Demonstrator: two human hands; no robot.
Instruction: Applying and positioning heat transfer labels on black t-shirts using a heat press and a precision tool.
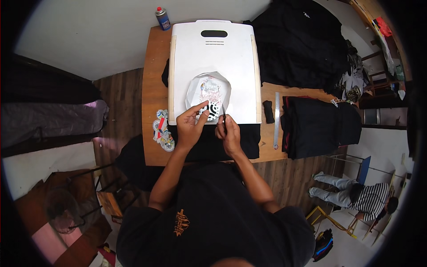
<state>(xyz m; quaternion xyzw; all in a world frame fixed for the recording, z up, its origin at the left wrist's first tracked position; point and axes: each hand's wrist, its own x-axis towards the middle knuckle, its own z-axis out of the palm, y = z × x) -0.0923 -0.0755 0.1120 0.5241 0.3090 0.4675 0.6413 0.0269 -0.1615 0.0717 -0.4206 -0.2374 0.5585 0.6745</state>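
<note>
My left hand [192, 124] pinches the edge of a round black-and-white printed cutout [211, 111] between thumb and fingers. My right hand [229, 133] grips a slim dark pointed tool [224, 115], its tip upward beside the cutout; whether it is a knife or small scissors cannot be told. Both hands are over the near edge of a large white panel [190, 53] with an oval handle slot. On the panel, just beyond the cutout, stands a shallow many-sided white paper tray [227, 87]. Small clear and coloured scraps [210, 88] lie in it.
Several round printed cutouts [163, 131] lie on the wooden table [155, 83] at left. A spray can [162, 19] stands at the back left. Right of the panel are a steel ruler [276, 120], folded black garments [313, 128] and piled black cloth [300, 43]. A person [363, 198] stands at far right.
</note>
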